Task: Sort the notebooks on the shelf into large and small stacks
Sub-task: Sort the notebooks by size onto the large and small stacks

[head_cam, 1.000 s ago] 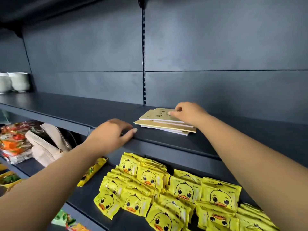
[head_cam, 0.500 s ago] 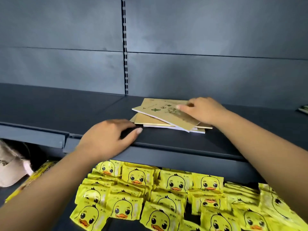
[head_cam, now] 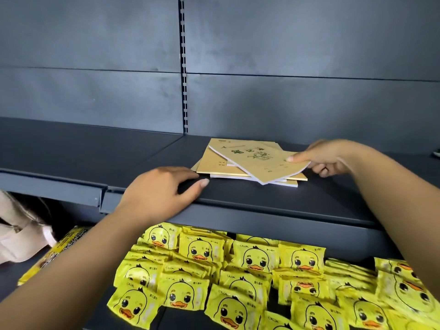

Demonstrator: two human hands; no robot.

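Right hand: the right hand [head_cam: 331,160] pinches the top notebook [head_cam: 259,163] at its right edge, thumb on the cover, fingers curled beneath; the notebook is tilted, its near corner raised off the pile and turned askew to it
Left hand: the left hand [head_cam: 162,194] rests on the front lip of the upper shelf [head_cam: 83,158], fingers curved over the edge and thumb stretched toward the pile; it grasps no notebook; fingertips lie just beside the pile's near left corner
Notebook pile: a pile of tan notebooks [head_cam: 214,166] lies flat on the upper shelf, right of the slotted upright [head_cam: 182,67], close to the front edge; the covers are kraft-coloured with green print; white page edges show along the near side; the books are fanned unevenly, corners sticking out at left and right; their exact number cannot be told
Lower shelf: yellow duck packets [head_cam: 238,277] lie spread in overlapping rows below the upper shelf; a yellow and black packet [head_cam: 62,248] lies at the left beside a beige bag [head_cam: 21,236]
Back: dark grey panels [head_cam: 309,55] behind the shelf
Far right: a small dark object at the frame's edge, too cut off to identify
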